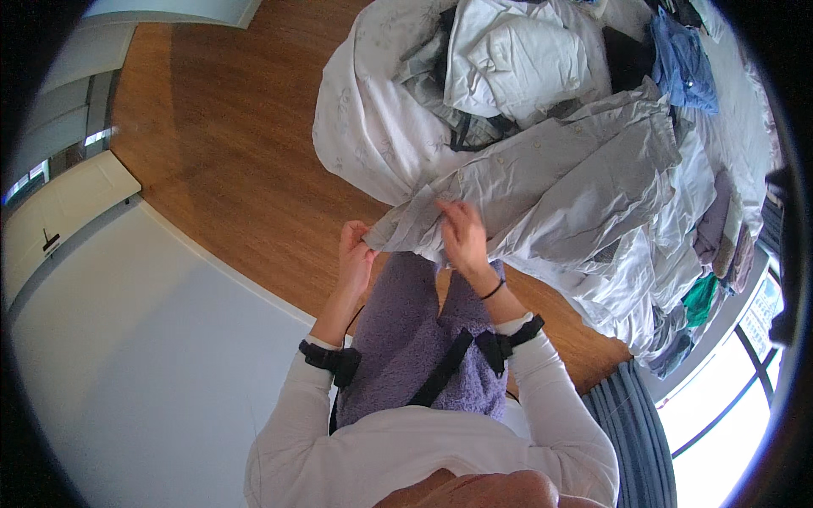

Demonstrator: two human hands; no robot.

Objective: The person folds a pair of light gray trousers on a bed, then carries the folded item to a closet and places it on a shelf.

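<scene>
A light grey button-up shirt (542, 182) lies stretched over the near edge of the bed, its row of buttons showing and its fabric creased. One narrow end hangs past the bed edge toward me. At the left tip of that end, my left hand (354, 254) is closed, pinching the cloth between thumb and fingers. My right hand (463, 240) is on the same end, a short way to the right, fingers bent against the fabric and slightly blurred. It seems to grip the cloth, though its fingertips are partly hidden.
The bed (356, 110) carries a folded white garment (517, 59), a blue denim piece (684, 63), a green cloth (700, 300) and other heaped clothes. Wooden floor (229, 127) runs to the left, beside a white door (68, 220). A grey curtain (631, 432) hangs by a window.
</scene>
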